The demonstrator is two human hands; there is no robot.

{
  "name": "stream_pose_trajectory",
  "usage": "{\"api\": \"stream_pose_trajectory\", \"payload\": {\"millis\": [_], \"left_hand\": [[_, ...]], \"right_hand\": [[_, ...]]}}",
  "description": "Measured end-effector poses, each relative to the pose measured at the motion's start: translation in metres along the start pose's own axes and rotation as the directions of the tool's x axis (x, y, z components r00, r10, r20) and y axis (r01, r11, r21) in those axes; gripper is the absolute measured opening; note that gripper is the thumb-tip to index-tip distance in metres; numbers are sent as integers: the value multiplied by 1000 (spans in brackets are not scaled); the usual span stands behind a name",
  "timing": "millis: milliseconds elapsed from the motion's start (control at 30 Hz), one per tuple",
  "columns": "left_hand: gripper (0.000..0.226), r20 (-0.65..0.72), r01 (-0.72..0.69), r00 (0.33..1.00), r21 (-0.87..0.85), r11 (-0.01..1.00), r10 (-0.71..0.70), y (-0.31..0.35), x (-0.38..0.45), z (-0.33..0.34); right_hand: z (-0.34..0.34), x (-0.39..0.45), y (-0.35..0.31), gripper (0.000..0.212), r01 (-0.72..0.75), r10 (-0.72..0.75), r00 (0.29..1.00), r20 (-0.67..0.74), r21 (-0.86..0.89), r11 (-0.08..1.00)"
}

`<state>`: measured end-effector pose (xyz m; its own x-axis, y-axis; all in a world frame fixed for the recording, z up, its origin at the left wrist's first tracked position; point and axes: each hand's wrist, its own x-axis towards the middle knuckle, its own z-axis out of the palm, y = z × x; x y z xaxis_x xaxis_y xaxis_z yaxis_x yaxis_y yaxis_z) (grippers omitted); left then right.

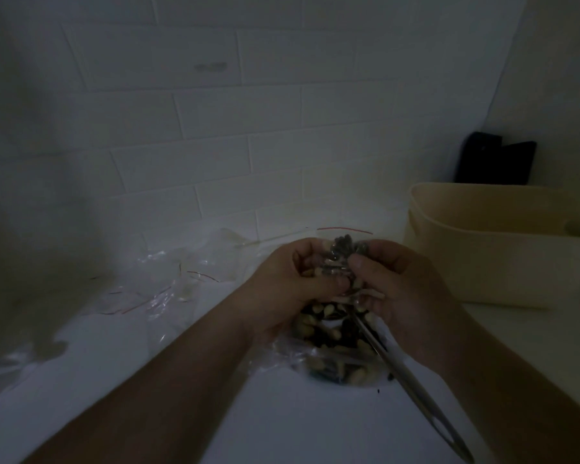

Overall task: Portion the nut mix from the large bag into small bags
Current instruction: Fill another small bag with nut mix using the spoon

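Pinching a small bag (342, 249) of nuts, both hands — left hand (292, 279), right hand (399, 289) — grip it (no readable writing).

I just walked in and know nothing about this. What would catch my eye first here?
Two hands, the left hand and right hand, meet mid-frame, pinching a small bag of dark bits above a clear large bag of nut mix. A long metal spoon handle slants toward the lower right. A beige tub stands at right, and empty small bags lie at left.
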<state>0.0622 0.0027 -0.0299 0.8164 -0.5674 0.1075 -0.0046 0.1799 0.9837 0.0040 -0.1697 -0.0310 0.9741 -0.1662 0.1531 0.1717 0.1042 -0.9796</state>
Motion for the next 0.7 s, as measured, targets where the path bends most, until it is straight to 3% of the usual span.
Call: {"api": "stream_pose_trajectory", "payload": {"millis": [167, 300, 433, 567, 700], "left_hand": [[46, -3, 21, 1000, -22, 1000, -21, 4, -3, 3], [9, -91, -35, 995, -55, 998, 30, 4, -2, 4], [10, -104, -121, 986, 78, 990, 129, 5, -3, 7], [12, -123, -173, 971, 242, 955, 207, 3, -4, 7], [11, -107, -179, 971, 278, 944, 216, 2, -4, 4]], "right_hand": [[5, -1, 2, 11, 14, -17, 999, -46, -69, 997], [4, -5, -2, 16, 152, -232, 952, -198, -352, 924], [9, -13, -7, 13, 241, -331, 940, -83, -524, 817], [14, -15, -7, 11, 236, -268, 963, 11, -513, 825], [11, -14, -8, 19, 164, -174, 985, 21, -463, 871]]}}
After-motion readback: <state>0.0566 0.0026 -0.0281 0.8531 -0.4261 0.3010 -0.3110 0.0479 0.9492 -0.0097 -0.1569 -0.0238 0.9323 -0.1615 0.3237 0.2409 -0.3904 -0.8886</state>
